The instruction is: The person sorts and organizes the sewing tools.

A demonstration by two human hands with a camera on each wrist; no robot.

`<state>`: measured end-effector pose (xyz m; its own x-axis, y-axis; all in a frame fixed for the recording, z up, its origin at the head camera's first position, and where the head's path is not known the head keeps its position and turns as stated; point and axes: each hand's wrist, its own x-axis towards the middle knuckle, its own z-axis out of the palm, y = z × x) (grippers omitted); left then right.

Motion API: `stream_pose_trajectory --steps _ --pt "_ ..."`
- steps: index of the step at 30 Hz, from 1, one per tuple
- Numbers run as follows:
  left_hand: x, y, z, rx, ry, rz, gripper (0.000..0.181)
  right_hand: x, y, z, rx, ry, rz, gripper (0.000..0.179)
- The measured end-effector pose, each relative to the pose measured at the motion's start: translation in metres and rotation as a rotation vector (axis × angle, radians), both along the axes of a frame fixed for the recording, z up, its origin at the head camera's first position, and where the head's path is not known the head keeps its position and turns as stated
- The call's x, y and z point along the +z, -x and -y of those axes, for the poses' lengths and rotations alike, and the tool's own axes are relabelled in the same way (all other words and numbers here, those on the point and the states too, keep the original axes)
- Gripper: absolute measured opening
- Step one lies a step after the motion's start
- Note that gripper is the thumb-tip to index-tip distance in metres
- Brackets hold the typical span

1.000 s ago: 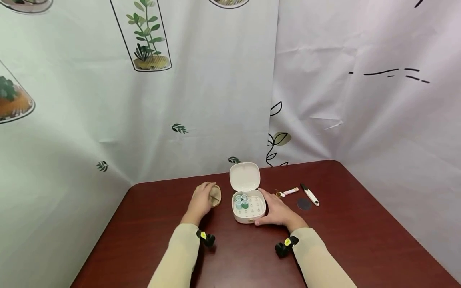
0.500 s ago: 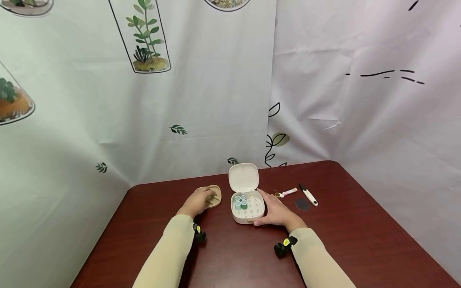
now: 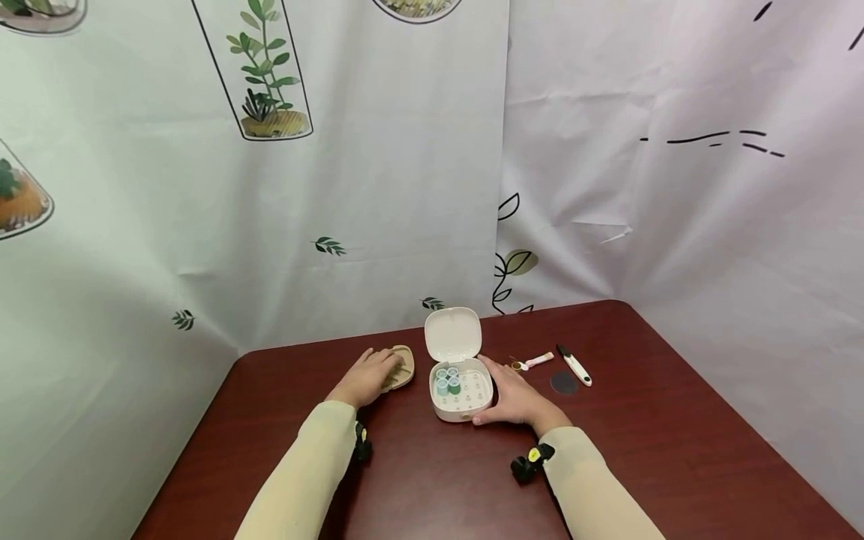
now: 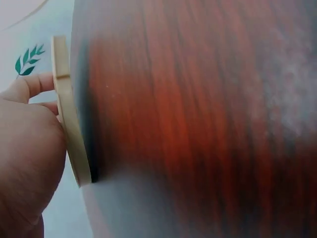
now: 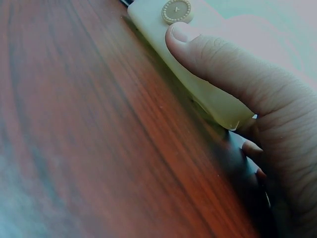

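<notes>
A small white sewing box (image 3: pixel 445 411) stands on the table with its lid (image 3: pixel 453 334) raised. Several thread spools (image 3: pixel 448 381), pale blue and green, occupy the left part of its pegged insert. My right hand (image 3: pixel 514 397) grips the box's right side, the thumb on the front wall beside a round button-like clasp (image 5: pixel 177 11). To the left, my left hand (image 3: pixel 364 377) reaches over a shallow beige tray (image 3: pixel 406 355). Thin dark items show inside the tray by the fingers. In the left wrist view, the tray's side wall (image 4: pixel 74 129) hides the fingertips; I cannot tell whether they pinch anything.
Right of the box lie a small pair of scissors (image 3: pixel 518 366) with a pink-and-white strip (image 3: pixel 540 360), a dark round disc (image 3: pixel 564 383) and a white-handled tool (image 3: pixel 577 370) with a dark tip. A printed curtain (image 3: pixel 391 187) hangs behind the table (image 3: pixel 445 480).
My left hand has drawn back leftward across the beige tray, and its wrist has swung left. The right hand keeps its hold on the sewing box. The head view has shifted slightly.
</notes>
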<state>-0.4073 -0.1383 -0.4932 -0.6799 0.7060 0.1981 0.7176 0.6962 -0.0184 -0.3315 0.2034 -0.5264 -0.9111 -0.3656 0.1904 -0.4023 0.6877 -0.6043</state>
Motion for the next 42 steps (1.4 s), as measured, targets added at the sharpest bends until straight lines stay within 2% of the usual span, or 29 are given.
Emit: stream_pose_trajectory --steps 5,14,23,27,30,36,42 --pt "0.008 -0.005 -0.005 -0.041 -0.016 -0.041 0.039 0.002 0.000 0.000 0.006 0.009 -0.011 0.124" --pt "0.026 -0.021 -0.018 -0.152 -0.002 -0.083 0.041 0.000 0.001 -0.001 -0.006 -0.006 -0.010 0.125" --pt "0.039 -0.039 -0.033 -0.190 0.056 -0.104 0.044 0.000 0.000 0.000 -0.013 -0.008 -0.006 0.126" --pt "0.046 -0.046 -0.039 -0.241 0.054 -0.097 0.046 0.001 -0.001 0.001 -0.012 -0.016 -0.013 0.125" --pt "0.050 -0.050 -0.046 -0.258 0.067 -0.067 0.044 0.002 -0.002 0.000 -0.009 -0.009 -0.012 0.124" --pt "0.052 -0.055 -0.064 -0.309 0.087 -0.042 0.044 0.003 -0.003 -0.002 -0.012 -0.001 -0.025 0.124" --pt "0.053 -0.055 -0.082 -0.309 0.105 -0.042 0.044 0.001 -0.002 -0.001 -0.004 -0.006 -0.015 0.125"
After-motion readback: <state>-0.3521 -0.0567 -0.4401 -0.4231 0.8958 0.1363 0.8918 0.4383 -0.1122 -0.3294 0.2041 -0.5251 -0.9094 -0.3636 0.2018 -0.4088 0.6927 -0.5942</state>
